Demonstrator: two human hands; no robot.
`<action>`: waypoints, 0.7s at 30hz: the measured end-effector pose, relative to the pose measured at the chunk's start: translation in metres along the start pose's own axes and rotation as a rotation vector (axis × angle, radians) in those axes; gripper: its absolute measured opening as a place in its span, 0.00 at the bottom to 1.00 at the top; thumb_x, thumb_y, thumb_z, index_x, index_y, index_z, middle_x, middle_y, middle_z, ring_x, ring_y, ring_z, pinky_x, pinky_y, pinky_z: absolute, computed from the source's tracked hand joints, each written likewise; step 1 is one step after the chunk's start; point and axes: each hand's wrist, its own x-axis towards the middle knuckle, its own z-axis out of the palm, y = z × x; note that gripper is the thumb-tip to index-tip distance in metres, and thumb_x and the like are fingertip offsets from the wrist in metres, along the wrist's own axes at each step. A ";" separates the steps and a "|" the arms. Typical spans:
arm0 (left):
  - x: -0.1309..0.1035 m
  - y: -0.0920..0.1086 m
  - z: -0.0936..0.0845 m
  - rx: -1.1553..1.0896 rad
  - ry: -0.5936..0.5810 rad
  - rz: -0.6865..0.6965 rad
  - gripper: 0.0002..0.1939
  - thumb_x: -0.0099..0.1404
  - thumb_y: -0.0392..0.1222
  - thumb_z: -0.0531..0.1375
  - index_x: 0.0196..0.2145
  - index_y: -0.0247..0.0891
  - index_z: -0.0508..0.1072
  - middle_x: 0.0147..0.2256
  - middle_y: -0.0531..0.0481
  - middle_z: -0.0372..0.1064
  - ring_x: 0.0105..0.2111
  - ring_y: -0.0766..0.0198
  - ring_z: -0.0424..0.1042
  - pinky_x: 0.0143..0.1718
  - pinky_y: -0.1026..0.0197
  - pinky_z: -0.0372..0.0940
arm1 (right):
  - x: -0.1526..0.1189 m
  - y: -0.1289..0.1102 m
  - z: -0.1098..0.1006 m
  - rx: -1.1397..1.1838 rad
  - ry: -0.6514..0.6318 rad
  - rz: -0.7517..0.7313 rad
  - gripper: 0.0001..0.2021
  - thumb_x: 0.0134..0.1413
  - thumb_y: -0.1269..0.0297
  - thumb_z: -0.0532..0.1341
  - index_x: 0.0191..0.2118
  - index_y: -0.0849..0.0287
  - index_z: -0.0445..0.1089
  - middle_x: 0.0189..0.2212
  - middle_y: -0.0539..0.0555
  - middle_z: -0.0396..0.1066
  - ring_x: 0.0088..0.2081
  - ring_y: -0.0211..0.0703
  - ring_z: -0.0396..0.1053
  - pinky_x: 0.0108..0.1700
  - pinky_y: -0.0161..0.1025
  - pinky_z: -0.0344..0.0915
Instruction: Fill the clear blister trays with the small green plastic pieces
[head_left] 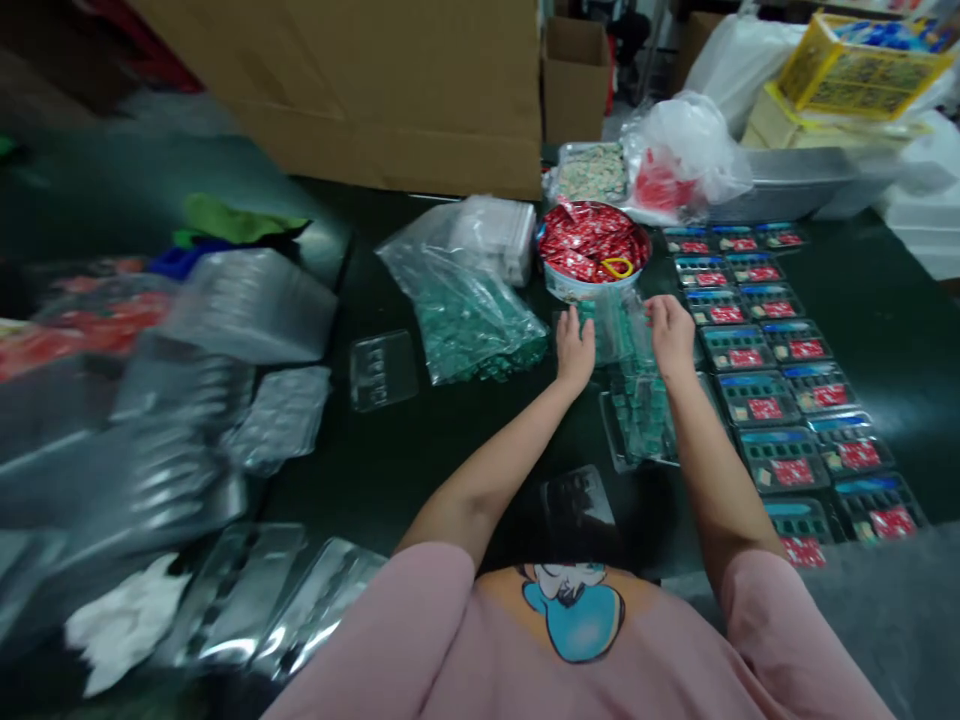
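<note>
I reach forward with my left arm (491, 470) slanting inward to the right and my right arm (706, 470) straighter, leaning slightly left. My left hand (575, 355) points ahead, its fingers (573, 318) a little bent. My right hand (675, 335) is near it, apart, fingers curled inward; how tightly, I can't tell.

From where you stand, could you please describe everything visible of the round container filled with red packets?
The round, pale-walled container stands upright on the dark green table, just beyond the left hand and right hand. Shiny red-and-white packets fill it to the rim, hiding its inside, with a yellow loop lying on top near the front. Whether its wall is metal or plastic, I cannot tell.
</note>
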 end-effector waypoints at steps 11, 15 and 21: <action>-0.136 -0.010 -0.166 0.089 -0.003 0.139 0.19 0.63 0.40 0.62 0.52 0.43 0.74 0.65 0.44 0.56 0.65 0.52 0.55 0.67 0.47 0.47 | -0.098 -0.036 0.089 0.084 -0.507 -0.208 0.17 0.55 0.64 0.57 0.50 0.59 0.71 0.44 0.60 0.72 0.41 0.47 0.72 0.47 0.48 0.70; -0.163 -0.006 -0.221 0.079 0.205 0.104 0.19 0.61 0.38 0.63 0.51 0.44 0.75 0.65 0.45 0.56 0.64 0.52 0.58 0.67 0.47 0.48 | -0.073 -0.037 0.127 -0.034 -0.393 -0.310 0.22 0.58 0.62 0.56 0.56 0.63 0.66 0.51 0.68 0.67 0.53 0.55 0.67 0.56 0.55 0.64; -0.213 0.004 -0.275 0.160 0.346 0.086 0.17 0.61 0.38 0.64 0.49 0.43 0.77 0.63 0.43 0.58 0.62 0.51 0.62 0.66 0.47 0.52 | -0.012 -0.045 0.186 -0.247 -0.509 -0.203 0.37 0.56 0.48 0.59 0.63 0.72 0.55 0.55 0.78 0.63 0.57 0.66 0.64 0.57 0.62 0.59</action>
